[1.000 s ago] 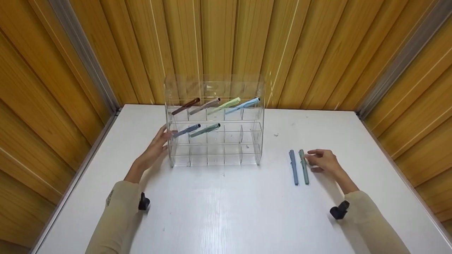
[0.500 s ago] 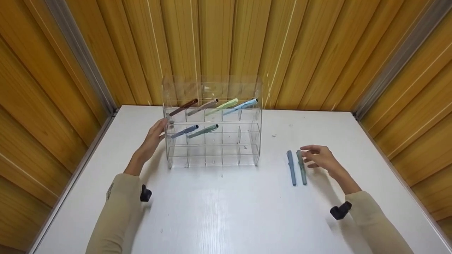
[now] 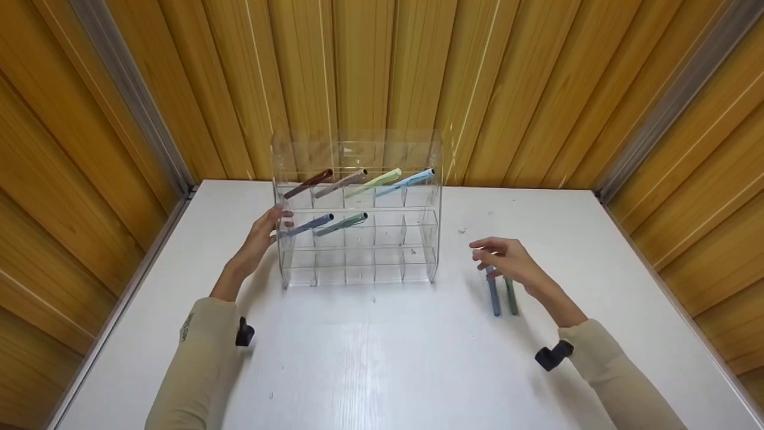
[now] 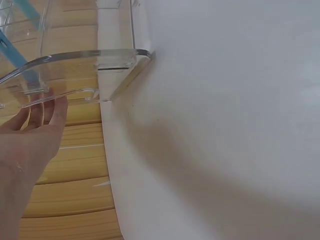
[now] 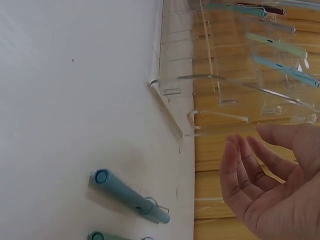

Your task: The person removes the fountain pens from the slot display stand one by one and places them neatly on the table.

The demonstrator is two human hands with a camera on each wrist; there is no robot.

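The left hand (image 3: 258,242) lies flat against the rack (image 3: 357,210), steadying it; the right hand (image 3: 507,261), fingers loose and empty, hovers over two pens (image 3: 502,297) at centre right.

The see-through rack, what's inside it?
Six pens sit in the clear rack: brown, grey-brown, light green and light blue in one row, purple-blue and dark green below. The lowest row looks empty, though glare blurs it.

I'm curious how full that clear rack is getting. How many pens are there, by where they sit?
Top row of the clear acrylic rack: 4 pens (dark brown, grey-brown, light green, light blue)
Middle row: 2 pens (slate blue, dark green)
White table: 2 pens (blue, green)
Total: 8 pens
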